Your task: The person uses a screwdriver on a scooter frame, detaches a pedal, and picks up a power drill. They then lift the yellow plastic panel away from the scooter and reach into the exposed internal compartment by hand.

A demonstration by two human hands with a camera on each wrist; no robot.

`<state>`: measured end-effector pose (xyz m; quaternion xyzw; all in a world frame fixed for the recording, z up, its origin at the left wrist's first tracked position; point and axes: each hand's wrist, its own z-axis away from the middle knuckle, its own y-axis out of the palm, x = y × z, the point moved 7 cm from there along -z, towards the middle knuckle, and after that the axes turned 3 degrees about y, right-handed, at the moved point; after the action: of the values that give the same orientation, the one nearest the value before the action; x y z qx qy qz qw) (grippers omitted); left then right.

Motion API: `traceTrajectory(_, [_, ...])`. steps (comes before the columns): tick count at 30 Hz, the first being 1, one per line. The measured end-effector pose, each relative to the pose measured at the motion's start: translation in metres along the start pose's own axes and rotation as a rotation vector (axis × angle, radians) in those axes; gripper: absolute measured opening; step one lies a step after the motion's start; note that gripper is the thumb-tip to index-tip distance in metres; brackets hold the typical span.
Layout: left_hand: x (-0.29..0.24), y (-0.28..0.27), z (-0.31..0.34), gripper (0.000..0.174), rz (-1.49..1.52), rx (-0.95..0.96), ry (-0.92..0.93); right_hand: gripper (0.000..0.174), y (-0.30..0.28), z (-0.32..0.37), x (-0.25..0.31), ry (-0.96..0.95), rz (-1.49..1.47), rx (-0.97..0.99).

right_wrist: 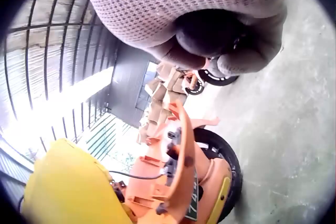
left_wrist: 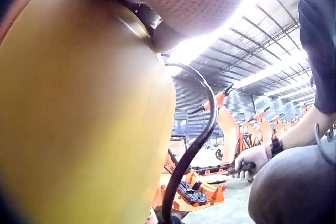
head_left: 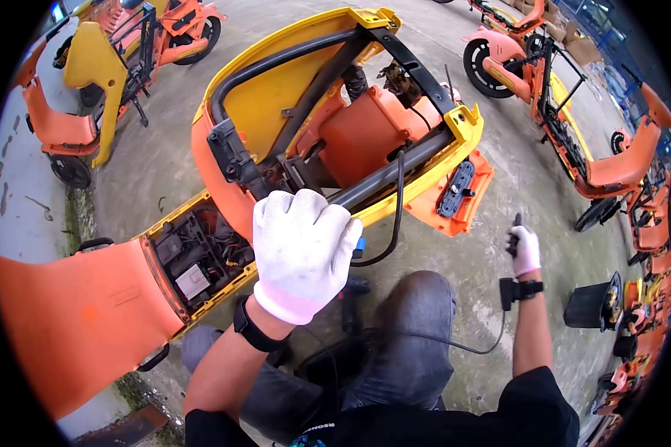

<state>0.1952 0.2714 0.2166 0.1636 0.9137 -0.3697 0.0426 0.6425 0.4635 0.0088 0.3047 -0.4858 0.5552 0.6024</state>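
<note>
In the head view, my left hand (head_left: 302, 249), in a white knit glove, has its fingers curled down over the near edge of an orange-and-yellow scooter body (head_left: 231, 179). A blue piece (head_left: 359, 247) shows beside its thumb. A black cable (head_left: 400, 201) loops from the frame down past that hand; the left wrist view shows it hanging beside the yellow panel (left_wrist: 89, 108). Out to the right, over the floor, my gloved right hand (head_left: 525, 249) grips a black-handled tool (right_wrist: 205, 35) with curled fingers; its exact kind I cannot tell.
An orange panel (head_left: 466, 201) with a black fitting lies on the floor beyond the scooter. Nearer is its open compartment (head_left: 194, 249) with wiring. Other scooters (head_left: 511, 63) stand around. A black bucket (head_left: 593, 304) sits at right; a cord (head_left: 455, 344) crosses my knee.
</note>
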Motion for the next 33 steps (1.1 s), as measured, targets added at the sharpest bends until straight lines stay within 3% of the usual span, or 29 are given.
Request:
traceTrajectory(3, [0.002,-0.005,0.000,0.018,0.034,0.004,0.008,0.036,0.012,0.058,0.093,-0.357,0.308,0.114])
traceTrajectory(5, [0.008,-0.028,-0.003,0.027,0.077,-0.231,-0.022,0.051,0.018,0.096,0.145,-0.560,0.425,0.078])
traceTrajectory(6, [0.012,-0.030,-0.004,0.033,0.032,-0.189,-0.009,0.051,0.024,0.116,0.170,-0.605,0.476,0.104])
traceTrajectory(9, [0.014,-0.015,-0.004,0.022,-0.111,0.057,0.038,0.058,0.046,0.164,0.232,-0.759,0.517,0.180])
traceTrajectory(12, [0.012,-0.011,0.001,0.017,-0.104,0.021,0.005,0.069,0.079,0.204,0.282,-0.797,0.760,0.410])
traceTrajectory(13, [0.013,-0.011,0.002,0.018,-0.097,0.023,-0.002,0.057,0.090,0.209,0.295,-0.948,0.740,0.423])
traceTrajectory(17, [0.005,-0.016,0.009,0.027,0.003,-0.051,0.087,0.021,0.135,0.212,0.323,-0.981,0.751,0.360])
traceTrajectory(18, [0.004,-0.016,0.010,0.028,0.001,-0.042,0.062,0.016,0.156,0.224,0.327,-1.068,0.742,0.390])
traceTrajectory(21, [0.004,-0.013,0.012,0.028,-0.018,-0.034,0.021,0.012,0.210,0.231,0.328,-1.245,0.952,0.394])
traceTrajectory(23, [0.005,-0.013,0.012,0.028,-0.034,-0.038,0.004,0.014,0.250,0.235,0.331,-1.605,0.959,0.467])
traceTrajectory(25, [0.005,-0.012,0.010,0.025,-0.024,-0.008,0.008,0.015,0.293,0.229,0.328,-1.458,1.194,0.505])
traceTrajectory(26, [0.007,-0.011,0.011,0.024,-0.016,-0.015,0.014,0.016,0.307,0.234,0.325,-1.553,1.098,0.533])
traceTrajectory(27, [0.005,-0.010,0.011,0.024,-0.011,-0.013,0.014,0.017,0.322,0.240,0.320,-1.652,1.182,0.517])
traceTrajectory(29, [0.006,-0.013,0.012,0.023,-0.005,-0.034,0.008,0.019,0.343,0.260,0.315,-1.512,1.442,0.632])
traceTrajectory(31, [0.005,-0.011,0.012,0.023,-0.022,-0.016,0.042,0.019,0.363,0.253,0.304,-1.619,1.514,0.547])
traceTrajectory(33, [0.005,-0.012,0.010,0.022,-0.027,0.013,0.014,0.016,0.383,0.232,0.285,-1.533,1.552,0.514])
